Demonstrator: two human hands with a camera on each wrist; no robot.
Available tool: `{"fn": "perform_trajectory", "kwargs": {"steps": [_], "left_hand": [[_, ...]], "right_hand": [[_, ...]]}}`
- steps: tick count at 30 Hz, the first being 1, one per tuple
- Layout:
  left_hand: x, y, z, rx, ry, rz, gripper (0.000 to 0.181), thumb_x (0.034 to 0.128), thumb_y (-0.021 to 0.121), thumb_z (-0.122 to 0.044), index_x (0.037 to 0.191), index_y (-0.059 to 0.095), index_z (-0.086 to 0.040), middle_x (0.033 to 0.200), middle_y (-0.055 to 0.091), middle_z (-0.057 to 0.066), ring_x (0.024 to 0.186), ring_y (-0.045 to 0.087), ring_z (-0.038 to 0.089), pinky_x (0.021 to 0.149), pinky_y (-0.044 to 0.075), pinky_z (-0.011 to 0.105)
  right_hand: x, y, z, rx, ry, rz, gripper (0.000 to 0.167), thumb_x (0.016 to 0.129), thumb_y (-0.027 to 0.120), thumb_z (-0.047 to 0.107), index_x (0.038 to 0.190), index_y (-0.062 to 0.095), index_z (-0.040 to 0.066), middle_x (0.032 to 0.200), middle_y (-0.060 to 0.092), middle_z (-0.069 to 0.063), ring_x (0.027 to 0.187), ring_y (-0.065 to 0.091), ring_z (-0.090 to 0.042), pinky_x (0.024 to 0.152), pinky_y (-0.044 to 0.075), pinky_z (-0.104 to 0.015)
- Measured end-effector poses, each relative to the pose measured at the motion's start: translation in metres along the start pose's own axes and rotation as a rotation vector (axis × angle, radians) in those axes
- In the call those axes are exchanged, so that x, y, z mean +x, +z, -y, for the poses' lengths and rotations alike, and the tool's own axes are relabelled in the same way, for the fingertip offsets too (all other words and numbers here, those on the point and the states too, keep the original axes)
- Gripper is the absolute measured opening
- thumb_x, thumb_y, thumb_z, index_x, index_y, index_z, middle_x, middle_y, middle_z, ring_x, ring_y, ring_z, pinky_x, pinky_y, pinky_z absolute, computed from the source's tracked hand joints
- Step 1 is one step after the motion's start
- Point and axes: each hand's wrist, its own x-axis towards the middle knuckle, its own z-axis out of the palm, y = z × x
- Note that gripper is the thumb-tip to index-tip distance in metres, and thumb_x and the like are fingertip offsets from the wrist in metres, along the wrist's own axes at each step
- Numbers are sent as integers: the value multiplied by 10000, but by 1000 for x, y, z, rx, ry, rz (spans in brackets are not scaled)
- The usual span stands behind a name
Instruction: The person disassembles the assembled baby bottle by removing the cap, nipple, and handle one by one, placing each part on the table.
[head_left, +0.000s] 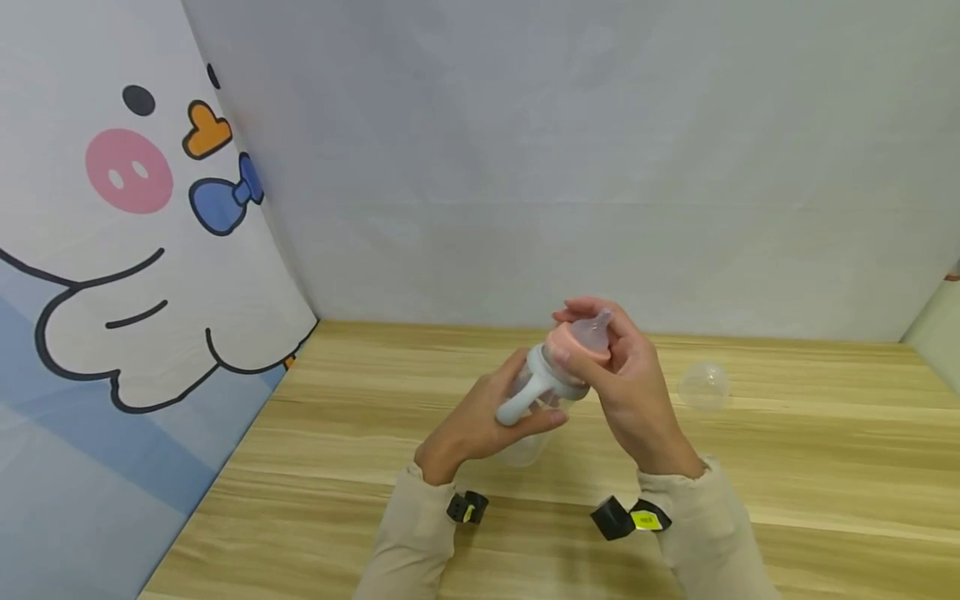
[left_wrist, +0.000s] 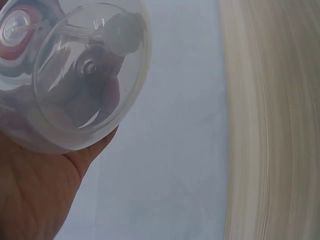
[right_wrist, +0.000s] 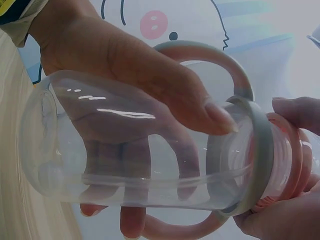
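A clear baby bottle (right_wrist: 115,150) with a grey two-handled ring (head_left: 542,377) is tilted above the table. My left hand (head_left: 480,417) grips its body, thumb and fingers around it. At the neck, my right hand (head_left: 637,392) pinches the pink collar (head_left: 576,343), which carries a translucent teat (head_left: 596,330). In the right wrist view the collar (right_wrist: 295,155) sits at the bottle's mouth, close to the grey ring (right_wrist: 260,155). Through the bottle's base in the left wrist view, a straw with a round weight (left_wrist: 122,34) shows inside.
A clear dome cap (head_left: 705,386) lies on the wooden table (head_left: 825,467), right of my right hand. Behind the table hangs a pale cloth (head_left: 525,167). A cartoon-printed sheet (head_left: 75,333) stands at the left.
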Motion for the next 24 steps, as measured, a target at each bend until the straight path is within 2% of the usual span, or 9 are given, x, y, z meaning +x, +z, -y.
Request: {"fn": "perform_trajectory", "kwargs": {"steps": [9,16,24], "left_hand": [[0,1,-1,5,-16,-4,608,917,746,-343,1422,429,-217,1091,696,28,853,684,86,783,565,278],[-1,-1,-2,5,-22,2,619,918,742,-374,1424,424,-214,1102,689,32,872,694,99,796,572,287],[-1,-1,-3,-13,-30,15,607,923,741,-339,1427,423,-223,1095,692,40,845,689,111,778,572,296]], "right_hand": [[0,-2,5,9,-16,-24,416,955,611,-46,1330,525,112,1287,615,-8,1207,619,-122,1001,511,-226],[-1,-4,8,30,-23,-24,445,945,619,-58,1351,516,91,1319,585,-60,1243,609,-143,1012,511,-231],[-2,-6,14,46,-44,-41,422,949,599,-75,1329,533,98,1304,591,-65,1217,623,-136,958,537,-231]]}}
